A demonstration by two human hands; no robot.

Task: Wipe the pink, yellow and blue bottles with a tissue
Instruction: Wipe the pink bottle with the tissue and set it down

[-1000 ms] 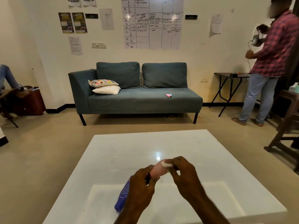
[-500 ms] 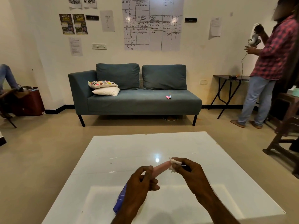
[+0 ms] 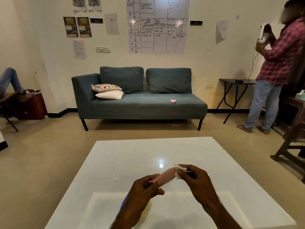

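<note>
My left hand [image 3: 143,192] grips the near end of the pink bottle [image 3: 165,176], which lies slanted in the air above the white table [image 3: 125,156]. My right hand [image 3: 196,180] pinches a crumpled white tissue [image 3: 178,171] against the bottle's far end. A sliver of the blue bottle [image 3: 123,204] shows under my left wrist, lying on the table. A bit of yellow [image 3: 146,208], perhaps the yellow bottle, shows just right of that wrist; the rest is hidden by my arm.
A teal sofa [image 3: 145,106] with two pillows stands beyond the table. A person in a checked shirt [image 3: 280,53] stands at the right by a small black folding table [image 3: 236,90]. A dark wooden chair [image 3: 295,142] is at the right edge. Someone's legs rest at far left.
My right hand has slid the tissue along the pink bottle from near my left hand out to its far end. More of the pink bottle now shows. The view has tilted slightly.
</note>
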